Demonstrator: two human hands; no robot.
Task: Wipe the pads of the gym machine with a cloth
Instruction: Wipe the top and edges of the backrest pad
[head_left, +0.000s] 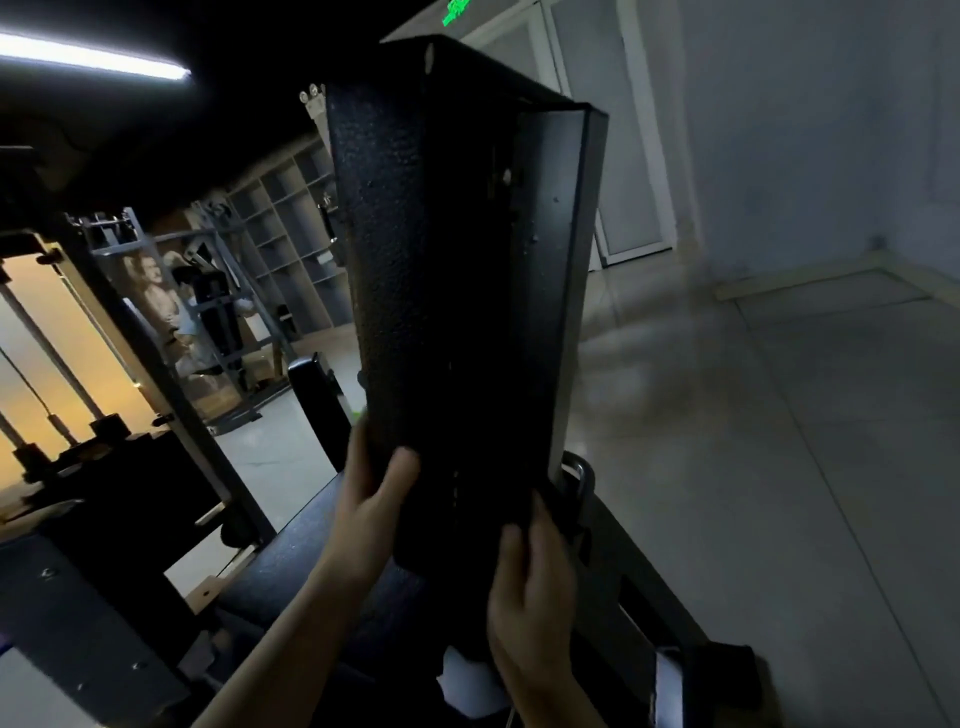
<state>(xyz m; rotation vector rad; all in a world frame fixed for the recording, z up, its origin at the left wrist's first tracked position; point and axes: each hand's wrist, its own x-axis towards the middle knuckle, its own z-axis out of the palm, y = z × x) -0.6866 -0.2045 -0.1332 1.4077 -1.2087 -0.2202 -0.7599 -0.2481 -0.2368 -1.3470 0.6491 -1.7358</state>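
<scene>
A long black textured pad (415, 291) stands nearly upright in the middle of the view, its metal backing plate (566, 260) showing along the right side. My left hand (371, 499) grips the pad's lower left edge, thumb on the front face. My right hand (530, 587) holds the bottom right corner, fingers curled round it. Below lies the machine's black seat pad (306, 566). A white cloth-like thing (470, 680) shows under my right wrist, partly hidden.
The machine's dark frame and weight stack (104, 467) stand at the left. Grey racks and another machine (218, 312) fill the back left, with shelves (296, 234) behind. Pale tiled floor (779, 467) stretches to the right, with a door (597, 130) behind the pad.
</scene>
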